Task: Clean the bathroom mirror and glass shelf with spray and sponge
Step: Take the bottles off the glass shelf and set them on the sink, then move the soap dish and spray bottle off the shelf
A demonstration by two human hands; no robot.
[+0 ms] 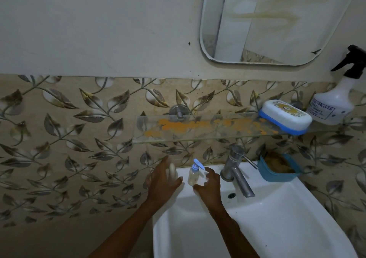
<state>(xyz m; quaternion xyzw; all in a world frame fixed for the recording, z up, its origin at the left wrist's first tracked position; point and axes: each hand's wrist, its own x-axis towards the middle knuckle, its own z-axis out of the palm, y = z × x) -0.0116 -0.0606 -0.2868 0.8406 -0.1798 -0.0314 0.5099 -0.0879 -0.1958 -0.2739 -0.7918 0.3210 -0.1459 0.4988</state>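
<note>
Leaf-patterned tiles back the glass shelf (178, 139) at mid-frame, and I'm seeing orange stains all along it, while the mirror (277, 20) at upper right is streaked yellow, so by my reckoning no cleaning has begun. The spray bottle (334, 103) stands untouched at the shelf's right end beside a soap box (285, 117). Low centre, on the sink (277, 228) rim, my right hand (208, 184) half-curls around a small pump bottle (193, 175), though I can't tell if it's touching. My left hand (164, 180) is blurred with its fingers spread, and I can't tell if it holds anything.

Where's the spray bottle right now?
Head view, far right: the spray bottle stands at the glass shelf's right end, just right of the soap box.
</note>
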